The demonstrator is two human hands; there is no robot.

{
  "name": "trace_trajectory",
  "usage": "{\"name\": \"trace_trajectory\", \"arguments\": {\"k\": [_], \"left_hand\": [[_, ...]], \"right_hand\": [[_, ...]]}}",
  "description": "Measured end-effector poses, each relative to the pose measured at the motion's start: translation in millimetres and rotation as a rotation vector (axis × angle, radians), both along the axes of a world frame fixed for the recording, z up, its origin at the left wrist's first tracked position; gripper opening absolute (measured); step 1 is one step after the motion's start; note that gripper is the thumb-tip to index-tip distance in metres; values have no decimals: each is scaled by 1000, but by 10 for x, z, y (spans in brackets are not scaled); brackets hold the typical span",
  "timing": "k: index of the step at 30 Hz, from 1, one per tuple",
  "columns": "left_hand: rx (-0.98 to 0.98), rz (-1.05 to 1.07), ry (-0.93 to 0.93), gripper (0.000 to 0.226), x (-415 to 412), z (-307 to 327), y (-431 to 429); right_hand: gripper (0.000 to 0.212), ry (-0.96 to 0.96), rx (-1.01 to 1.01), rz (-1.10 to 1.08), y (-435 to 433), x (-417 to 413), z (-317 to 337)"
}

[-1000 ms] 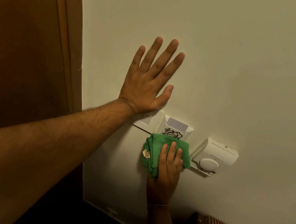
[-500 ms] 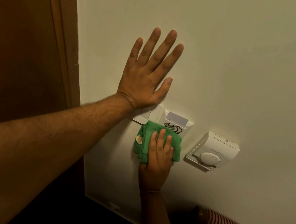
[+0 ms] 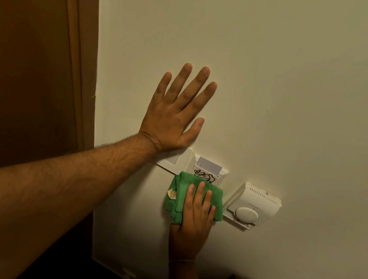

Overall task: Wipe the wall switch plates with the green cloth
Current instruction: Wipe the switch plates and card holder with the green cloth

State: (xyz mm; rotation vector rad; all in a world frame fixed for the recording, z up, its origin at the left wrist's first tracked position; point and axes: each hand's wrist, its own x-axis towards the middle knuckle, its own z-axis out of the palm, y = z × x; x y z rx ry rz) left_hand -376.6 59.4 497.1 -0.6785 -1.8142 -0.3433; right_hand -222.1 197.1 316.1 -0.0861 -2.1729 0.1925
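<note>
- Your left hand point(image 3: 177, 114) lies flat on the wall point(image 3: 305, 86), fingers spread, with its heel at the switch plate's point(image 3: 175, 162) top edge.
- Your right hand point(image 3: 193, 219) presses the cloth point(image 3: 179, 191) to the wall with straight fingers.
- The cloth overlaps the card plate's point(image 3: 207, 170) lower edge. Both plates lie just above it, nearer your right hand, so the next wipe likely goes up and left.

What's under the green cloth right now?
The green cloth lies against the wall, overlapping the lower part of the scribbled card-slot plate, pressed by the right hand. The plate's bottom edge and anything else beneath is hidden.
</note>
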Motion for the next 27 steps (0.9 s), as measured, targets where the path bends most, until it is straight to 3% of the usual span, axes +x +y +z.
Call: {"name": "trace_trajectory", "arguments": {"k": [8, 11, 15, 19, 22, 27], "left_hand": [[4, 12, -13, 80, -10, -6, 0], [6, 11, -8, 83, -20, -5, -5], [5, 15, -9, 85, -29, -8, -1], [14, 23, 2, 77, -47, -19, -4], [21, 32, -4, 78, -46, -22, 8], [27, 34, 6, 78, -58, -15, 3]], "right_hand": [[51, 2, -81, 102, -119, -91, -32], [59, -38, -26, 142, -89, -93, -29], [52, -43, 55, 151, 51, -39, -33], [73, -9, -94, 44, 58, 27, -49], [75, -11, -180, 140, -46, -20, 1], [79, -89, -101, 241, -151, -90, 27]]}}
